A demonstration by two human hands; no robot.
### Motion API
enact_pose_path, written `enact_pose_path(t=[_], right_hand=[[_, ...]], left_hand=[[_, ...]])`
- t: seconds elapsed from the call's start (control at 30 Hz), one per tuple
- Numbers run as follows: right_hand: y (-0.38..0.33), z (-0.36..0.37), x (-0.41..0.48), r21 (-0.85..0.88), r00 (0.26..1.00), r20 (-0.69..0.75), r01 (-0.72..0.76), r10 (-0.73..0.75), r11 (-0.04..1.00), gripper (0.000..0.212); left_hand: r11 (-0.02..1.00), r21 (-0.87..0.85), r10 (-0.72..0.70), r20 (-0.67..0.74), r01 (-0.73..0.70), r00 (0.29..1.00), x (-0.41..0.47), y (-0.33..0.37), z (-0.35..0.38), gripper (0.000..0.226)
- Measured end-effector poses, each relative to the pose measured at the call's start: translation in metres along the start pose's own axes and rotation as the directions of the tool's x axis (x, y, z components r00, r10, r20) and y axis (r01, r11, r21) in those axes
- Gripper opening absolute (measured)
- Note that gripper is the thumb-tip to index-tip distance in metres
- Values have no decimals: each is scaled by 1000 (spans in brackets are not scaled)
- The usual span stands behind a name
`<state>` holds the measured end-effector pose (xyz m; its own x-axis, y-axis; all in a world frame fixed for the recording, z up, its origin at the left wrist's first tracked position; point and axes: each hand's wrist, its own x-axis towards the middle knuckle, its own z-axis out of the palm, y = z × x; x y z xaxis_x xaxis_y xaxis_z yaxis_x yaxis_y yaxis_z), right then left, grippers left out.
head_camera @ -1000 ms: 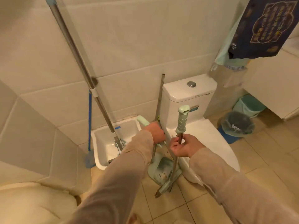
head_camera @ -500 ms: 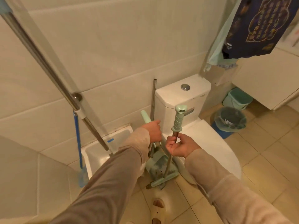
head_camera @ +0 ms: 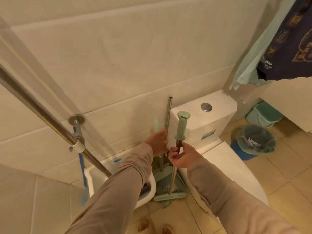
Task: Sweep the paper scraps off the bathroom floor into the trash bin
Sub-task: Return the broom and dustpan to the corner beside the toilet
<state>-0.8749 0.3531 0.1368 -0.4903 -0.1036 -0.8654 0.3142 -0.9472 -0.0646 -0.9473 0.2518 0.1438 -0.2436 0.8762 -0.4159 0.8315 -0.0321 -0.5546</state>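
Note:
A mint-green dustpan and broom stand together on the floor between a white mop sink and the toilet. My left hand grips one pole just below its green handle. My right hand is closed around the metal pole of the other tool, under its ribbed green grip. A blue trash bin with a grey liner stands to the right of the toilet, with white scraps inside. No paper scraps show on the visible floor.
The white toilet is right of the tools, the mop sink left of them with a long steel mop pole leaning across. A green bin sits by a cabinet. Dark cloth hangs top right. Tiled floor lies to the right.
Both hands keep their hold on the two poles. The view has risen and tilted, so the mop pole now crosses further left and my toes show at the bottom.

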Motion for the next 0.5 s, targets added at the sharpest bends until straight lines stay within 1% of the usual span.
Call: enact_pose_path(t=[0.07,0.3,0.4,0.5], right_hand=[[-10,15,9,1,1000,-17,-4,4,1000,40],[-17,36,41,-7,999,-26,-32,32,999,36],[-20,45,51,4,998,-57,-36,36,999,35],[-20,61,60,33,996,-81,-35,38,999,34]], left_hand=[[1000,19,-9,5,9,1000,6,-13,7,19],[995,-94,18,20,-16,1000,21,-33,32,17],[992,-125,21,14,-19,1000,30,-38,38,16],[991,-132,-36,7,36,999,32,-49,50,18]])
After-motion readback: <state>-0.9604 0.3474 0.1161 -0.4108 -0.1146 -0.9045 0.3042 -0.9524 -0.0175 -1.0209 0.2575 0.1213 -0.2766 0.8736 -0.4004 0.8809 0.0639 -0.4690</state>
